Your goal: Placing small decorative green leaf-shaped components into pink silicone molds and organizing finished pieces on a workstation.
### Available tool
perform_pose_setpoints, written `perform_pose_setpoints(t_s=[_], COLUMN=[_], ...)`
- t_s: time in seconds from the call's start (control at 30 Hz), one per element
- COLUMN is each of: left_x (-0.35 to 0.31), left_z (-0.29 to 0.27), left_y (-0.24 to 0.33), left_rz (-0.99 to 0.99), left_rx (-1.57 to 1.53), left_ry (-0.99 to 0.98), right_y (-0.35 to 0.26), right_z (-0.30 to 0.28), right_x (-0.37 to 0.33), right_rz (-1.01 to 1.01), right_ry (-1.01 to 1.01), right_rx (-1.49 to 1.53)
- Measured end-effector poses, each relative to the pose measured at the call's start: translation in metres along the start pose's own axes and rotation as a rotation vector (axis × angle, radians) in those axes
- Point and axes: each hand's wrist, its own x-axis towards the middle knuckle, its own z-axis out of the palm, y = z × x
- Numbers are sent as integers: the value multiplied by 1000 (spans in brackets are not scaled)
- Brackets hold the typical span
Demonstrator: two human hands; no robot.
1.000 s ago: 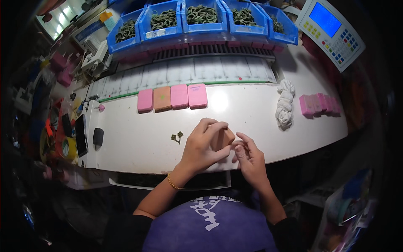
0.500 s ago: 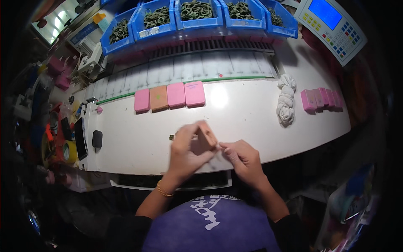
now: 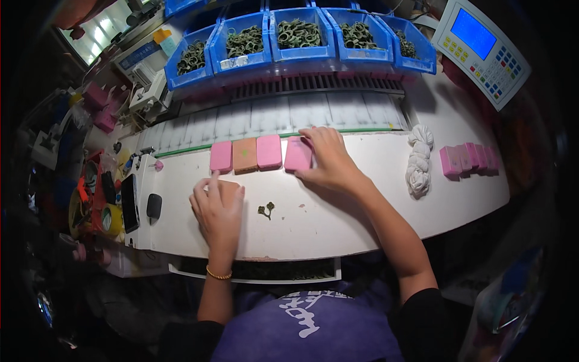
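Observation:
My left hand (image 3: 217,210) is on an orange-tan block (image 3: 230,189), thumb and fingers at its sides, just in front of a row of flat blocks. In that row, from the left, stand a pink block (image 3: 221,157), a tan block (image 3: 245,157) with a green mark and another pink block (image 3: 269,152). A gap parts them from a fourth, pink block (image 3: 297,155), which my right hand (image 3: 327,158) grips between thumb and fingers at its right side. A small dark green branched piece (image 3: 266,210) with knobbly ends lies between my forearms.
Blue bins (image 3: 301,50) of green rings line the back. A twisted white cloth (image 3: 418,160) and several pink blocks (image 3: 467,159) lie at right, below a keypad panel (image 3: 482,51). At left are a phone (image 3: 130,203), a dark oval object (image 3: 154,206) and yellow tape (image 3: 111,219).
The hands have separated. The left brought the orange-tan block from mid-table to the row's front; the right moved forward onto the rightmost pink block, now apart from the others. The view has shifted.

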Motion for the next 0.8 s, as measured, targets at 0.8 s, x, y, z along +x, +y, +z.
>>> perform_pose_setpoints(t_s=[0.8], left_x=[-54], left_z=[23], left_y=[75], left_rz=[182], left_rx=[-988], left_ry=[-626], right_y=[-82], right_z=[-14], right_x=[-130], right_rz=[515], right_ry=[85], right_rx=[1150])
